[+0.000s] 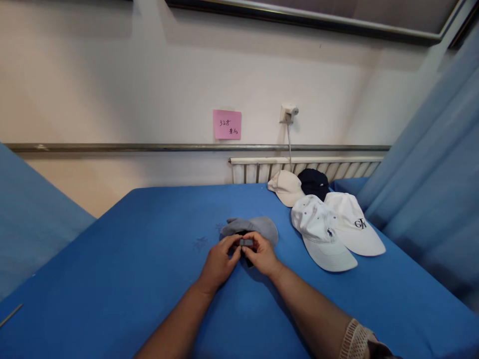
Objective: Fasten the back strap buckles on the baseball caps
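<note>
A grey cap (264,228) lies on the blue-covered table in front of me. My left hand (220,264) and my right hand (264,255) meet at its near side. Both pinch a short grey strap (246,242), which looks like the cap's back strap, one hand at each end. Thumbs and forefingers are closed on it. Below the strap a dark piece shows, partly hidden by my right hand; I cannot make out what it is.
To the right lie a beige cap (286,187), a dark navy cap (313,183), a pale cap with a small logo (316,234) and a white lettered cap (354,219). A thin stick (11,315) lies at the far left. Blue curtains (430,174) hang on both sides.
</note>
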Demonstrator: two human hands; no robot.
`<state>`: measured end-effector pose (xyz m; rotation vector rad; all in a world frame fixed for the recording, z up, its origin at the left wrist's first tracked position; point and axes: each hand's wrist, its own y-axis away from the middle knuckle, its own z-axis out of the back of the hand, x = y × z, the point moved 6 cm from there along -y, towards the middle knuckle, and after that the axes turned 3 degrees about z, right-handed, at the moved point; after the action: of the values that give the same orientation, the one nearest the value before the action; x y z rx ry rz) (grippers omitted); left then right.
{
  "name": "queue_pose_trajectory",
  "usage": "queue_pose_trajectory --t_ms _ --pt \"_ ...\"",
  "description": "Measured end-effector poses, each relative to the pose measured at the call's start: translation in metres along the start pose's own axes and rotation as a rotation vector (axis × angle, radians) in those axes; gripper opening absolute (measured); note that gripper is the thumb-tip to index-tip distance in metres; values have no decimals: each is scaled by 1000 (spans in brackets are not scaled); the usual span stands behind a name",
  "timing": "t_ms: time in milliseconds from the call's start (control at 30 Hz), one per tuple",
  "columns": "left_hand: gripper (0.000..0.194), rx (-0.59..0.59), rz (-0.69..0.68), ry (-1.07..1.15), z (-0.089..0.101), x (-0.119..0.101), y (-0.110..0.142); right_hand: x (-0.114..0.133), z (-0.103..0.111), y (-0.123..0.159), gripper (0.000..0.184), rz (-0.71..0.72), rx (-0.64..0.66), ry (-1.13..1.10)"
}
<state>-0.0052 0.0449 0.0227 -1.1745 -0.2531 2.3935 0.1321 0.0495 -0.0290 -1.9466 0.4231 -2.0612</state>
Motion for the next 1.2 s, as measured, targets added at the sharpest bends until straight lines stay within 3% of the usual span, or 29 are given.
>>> queue_pose_trajectory --t_ms 133,300,567,667,767,867,933,1067,1200 --pt "27 18 -30 -131 0 -4 1 1 0 0 21 -4 2 20" --pt "18 29 44 -176 0 -4 1 8 -1 1 19 27 12 82" --pt "9 -62 303 311 -9 25 -2 9 -2 1 17 36 25 175" --pt "17 -31 215 225 -6 18 -2 9 -2 0 22 44 17 164" --pt "20 26 108 1 -2 5 0 14 -2 1 23 71 27 198" --pt "17 23 114 -81 0 0 2 21 -3 1 19 92 48 228" --pt "15 -29 175 8 0 4 3 23 -4 2 16 97 47 249" --pt "14 -139 431 433 -6 24 5 17 -5 2 16 67 14 249" --pt "23 -89 502 714 -12 29 3 12 -4 2 25 69 -2 212"
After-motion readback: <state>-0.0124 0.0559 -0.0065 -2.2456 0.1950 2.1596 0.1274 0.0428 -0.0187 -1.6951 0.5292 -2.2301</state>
